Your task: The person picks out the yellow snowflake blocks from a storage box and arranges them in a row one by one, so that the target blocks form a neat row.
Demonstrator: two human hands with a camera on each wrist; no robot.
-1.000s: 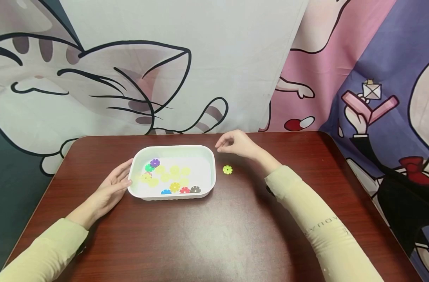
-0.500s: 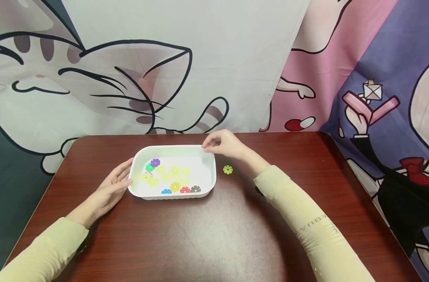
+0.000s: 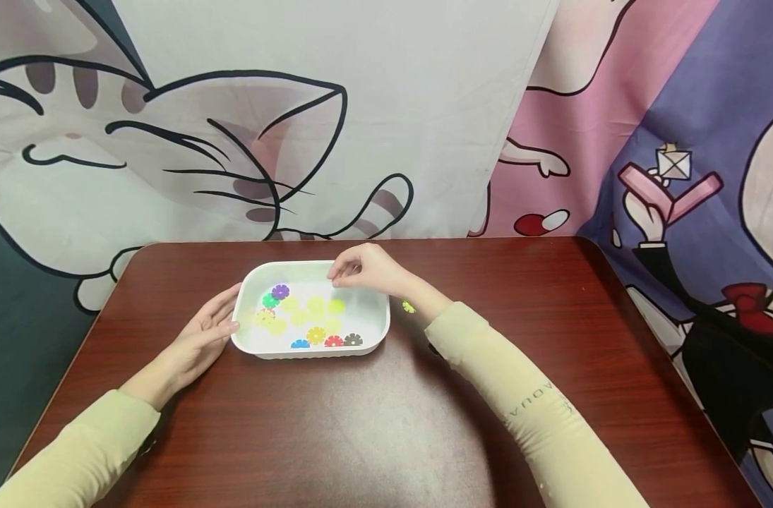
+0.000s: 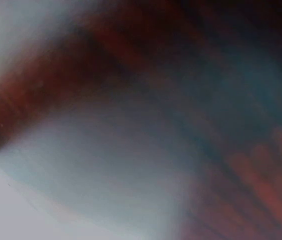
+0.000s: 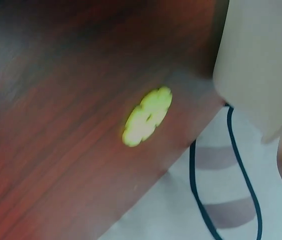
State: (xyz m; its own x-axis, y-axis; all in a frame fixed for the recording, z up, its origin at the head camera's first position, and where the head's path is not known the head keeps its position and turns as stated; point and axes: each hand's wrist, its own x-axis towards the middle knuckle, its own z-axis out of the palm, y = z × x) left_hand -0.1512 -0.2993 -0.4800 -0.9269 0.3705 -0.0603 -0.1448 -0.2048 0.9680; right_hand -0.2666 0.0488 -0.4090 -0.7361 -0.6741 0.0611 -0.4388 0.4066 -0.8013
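In the head view, my left hand (image 3: 198,341) holds the left end of a white plastic tray (image 3: 310,355), thumb at its rim and fingers along the outer wall. My right hand (image 3: 370,268) hangs over the tray's back right part, fingers bent and nothing visible between the fingertips. Just below them lies a bright yellow-green notched disc (image 3: 337,306). Other flower-shaped discs lie inside, among them a purple disc (image 3: 280,291), a green disc (image 3: 270,300) and a red disc (image 3: 333,341). Outside, right of the tray, a yellow-green disc (image 5: 147,116) lies flat, partly covered by my right arm in the head view.
The brown wooden table (image 3: 335,430) ends at a back edge close behind the tray. A cartoon-printed cloth (image 3: 450,120) hangs beyond it. The left wrist view is mostly blurred, with a pale tray wall (image 4: 106,165) in it.
My right hand has moved left from beside the tray, across its rim, to over its inside. A yellow-green disc below the fingertips now looks brighter. The left hand and tray have stayed put.
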